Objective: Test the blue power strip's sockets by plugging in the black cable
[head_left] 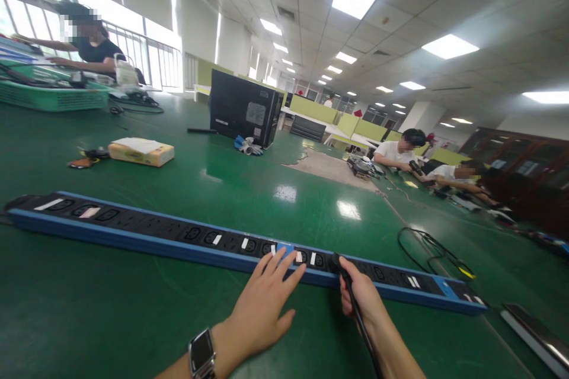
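Observation:
A long blue and black power strip point(173, 254) lies across the green table in front of me, with several sockets and small white labels along its top. My left hand point(267, 299) rests with spread fingers on the strip, near its middle. My right hand point(362, 293) is closed around a black power plug point(336, 262) at one of the sockets; whether its pins are fully in is hidden. From the plug a thick black cord point(362, 328) runs down toward me past my right wrist.
Behind the strip stand a tissue pack point(142, 151), a black computer case point(244, 108) and blue-grey gloves point(249, 145). A coiled black cable point(427, 249) lies right. A green basket point(53, 95) sits far left. Other people work at the left and right table edges.

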The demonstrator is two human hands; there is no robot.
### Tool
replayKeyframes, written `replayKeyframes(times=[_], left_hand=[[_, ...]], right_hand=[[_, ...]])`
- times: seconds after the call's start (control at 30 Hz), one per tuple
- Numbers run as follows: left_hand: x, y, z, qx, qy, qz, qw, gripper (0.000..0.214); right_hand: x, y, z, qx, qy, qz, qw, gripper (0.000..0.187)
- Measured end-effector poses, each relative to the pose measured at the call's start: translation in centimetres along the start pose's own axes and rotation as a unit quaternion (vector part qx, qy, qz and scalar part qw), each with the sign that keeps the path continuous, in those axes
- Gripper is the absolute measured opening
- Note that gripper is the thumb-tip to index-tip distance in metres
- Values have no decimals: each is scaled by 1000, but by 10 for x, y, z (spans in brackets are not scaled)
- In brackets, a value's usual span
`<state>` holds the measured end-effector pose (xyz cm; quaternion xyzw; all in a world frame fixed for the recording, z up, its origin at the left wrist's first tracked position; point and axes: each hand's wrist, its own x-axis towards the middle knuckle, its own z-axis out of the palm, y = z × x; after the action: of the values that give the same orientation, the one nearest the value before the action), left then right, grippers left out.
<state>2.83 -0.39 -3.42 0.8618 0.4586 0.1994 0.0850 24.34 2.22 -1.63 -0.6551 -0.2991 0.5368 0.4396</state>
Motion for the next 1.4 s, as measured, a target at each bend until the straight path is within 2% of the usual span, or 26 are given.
replayKeyframes(times=[0.33,0.57,0.83,1.0,1.13,1.23,1.3,1.4], left_hand=[[1,0,-3,-9,-12,-8,1000,82],[2,4,-7,-17,-19,-20,999,81],[3,3,-9,-8,-34,-26,999,81],[8,5,-16,13,-61,-36,997,81],[8,6,-12,20,-78,-43,996,83],[7,2,-1,30,-55,-46,997,88],[7,-1,5,33,-40,-40,998,91],[7,-4,6,16,-49,-24,998,90]], right_hand=[[5,4,3,-16,-10,0,1000,53],[9,4,6,-10,-19,24,999,51],[4,3,1,61,-72,50,994,47],[5,-2,-7,55,-99,61,992,44],[12,14,-5,87,-111,15,990,36],[11,19,-1,117,-114,-30,986,41],[0,6,-1,143,-131,-72,978,44],[-27,-38,-5,167,-158,-165,959,40]])
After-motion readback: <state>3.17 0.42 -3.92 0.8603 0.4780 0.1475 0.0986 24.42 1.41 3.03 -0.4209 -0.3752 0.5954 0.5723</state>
